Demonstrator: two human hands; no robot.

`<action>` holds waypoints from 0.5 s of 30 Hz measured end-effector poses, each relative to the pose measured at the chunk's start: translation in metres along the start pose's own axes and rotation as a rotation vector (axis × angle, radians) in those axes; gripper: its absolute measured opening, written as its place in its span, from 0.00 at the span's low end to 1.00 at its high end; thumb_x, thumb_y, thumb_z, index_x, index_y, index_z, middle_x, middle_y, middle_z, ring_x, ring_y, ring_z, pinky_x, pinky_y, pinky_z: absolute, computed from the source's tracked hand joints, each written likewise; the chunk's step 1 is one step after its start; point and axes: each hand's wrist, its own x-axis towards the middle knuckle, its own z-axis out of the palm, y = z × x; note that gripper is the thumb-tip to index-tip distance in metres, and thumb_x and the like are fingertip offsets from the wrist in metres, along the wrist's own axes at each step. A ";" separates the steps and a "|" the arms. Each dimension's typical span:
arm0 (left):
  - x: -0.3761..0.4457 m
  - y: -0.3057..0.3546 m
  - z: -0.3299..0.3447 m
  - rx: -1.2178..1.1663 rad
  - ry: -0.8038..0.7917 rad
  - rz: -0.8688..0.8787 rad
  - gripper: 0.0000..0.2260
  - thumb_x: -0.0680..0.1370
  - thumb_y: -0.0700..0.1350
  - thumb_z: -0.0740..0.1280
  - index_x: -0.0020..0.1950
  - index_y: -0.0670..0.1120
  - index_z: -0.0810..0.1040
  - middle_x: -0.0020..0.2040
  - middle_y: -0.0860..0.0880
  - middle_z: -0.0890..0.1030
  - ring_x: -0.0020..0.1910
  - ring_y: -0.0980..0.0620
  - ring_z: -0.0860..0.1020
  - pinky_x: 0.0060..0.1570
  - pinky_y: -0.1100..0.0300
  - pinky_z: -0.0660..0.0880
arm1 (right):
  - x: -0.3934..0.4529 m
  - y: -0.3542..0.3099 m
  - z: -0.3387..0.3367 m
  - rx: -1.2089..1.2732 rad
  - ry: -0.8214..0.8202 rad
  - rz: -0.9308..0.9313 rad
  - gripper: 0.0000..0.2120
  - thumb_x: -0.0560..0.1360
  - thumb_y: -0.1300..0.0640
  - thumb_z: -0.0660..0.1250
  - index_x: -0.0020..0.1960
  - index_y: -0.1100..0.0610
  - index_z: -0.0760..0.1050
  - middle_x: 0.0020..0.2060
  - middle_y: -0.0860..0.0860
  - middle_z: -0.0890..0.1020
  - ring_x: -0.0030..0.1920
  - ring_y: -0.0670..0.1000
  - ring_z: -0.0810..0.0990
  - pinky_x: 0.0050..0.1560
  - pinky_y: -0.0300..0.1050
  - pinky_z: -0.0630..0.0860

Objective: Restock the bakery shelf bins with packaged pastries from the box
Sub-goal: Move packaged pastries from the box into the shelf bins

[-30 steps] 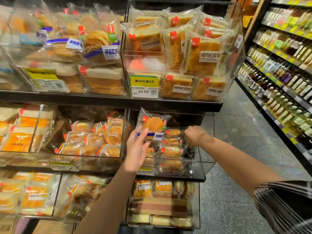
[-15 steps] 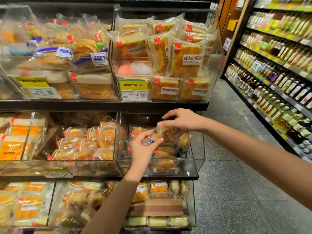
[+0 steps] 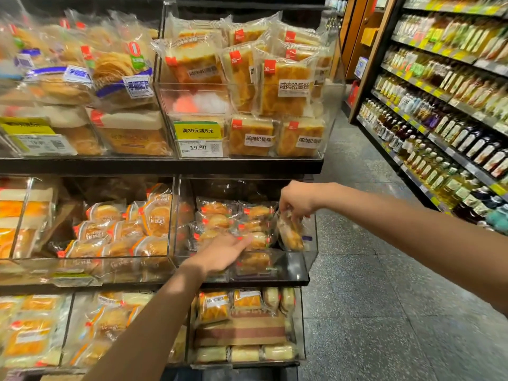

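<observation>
My right hand [image 3: 298, 200] pinches a wrapped pastry [image 3: 290, 232] at the right end of the middle bin [image 3: 309, 259]; left hand [image 3: 220, 253] flat, released, on packs. Light, soft, slippery film: hold the seam.

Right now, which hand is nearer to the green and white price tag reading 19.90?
Left. The left hand reaches into the middle-shelf bin almost straight below the price tag; the right hand pinches a pastry packet farther right.

Head view, looking down, close to shelf bins [image 3: 310, 259].
</observation>
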 end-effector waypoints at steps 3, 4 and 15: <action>0.001 0.003 0.001 -0.057 -0.014 -0.044 0.38 0.73 0.73 0.39 0.54 0.53 0.82 0.54 0.53 0.81 0.53 0.56 0.75 0.64 0.50 0.63 | 0.017 -0.005 0.014 -0.064 -0.048 0.026 0.13 0.73 0.61 0.72 0.57 0.61 0.80 0.43 0.53 0.80 0.34 0.46 0.75 0.26 0.31 0.70; 0.000 0.005 0.000 -0.072 -0.021 -0.041 0.37 0.74 0.71 0.39 0.55 0.53 0.82 0.56 0.53 0.81 0.55 0.56 0.74 0.66 0.50 0.61 | 0.022 -0.006 0.019 -0.089 -0.047 0.045 0.13 0.73 0.61 0.71 0.57 0.61 0.79 0.45 0.53 0.80 0.38 0.49 0.77 0.30 0.36 0.72; 0.004 0.001 0.001 -0.054 0.004 0.014 0.34 0.76 0.68 0.37 0.55 0.60 0.81 0.51 0.61 0.81 0.51 0.62 0.76 0.56 0.58 0.63 | 0.025 -0.013 0.077 -0.281 0.172 0.096 0.06 0.76 0.65 0.60 0.43 0.57 0.74 0.39 0.50 0.75 0.41 0.51 0.76 0.38 0.42 0.74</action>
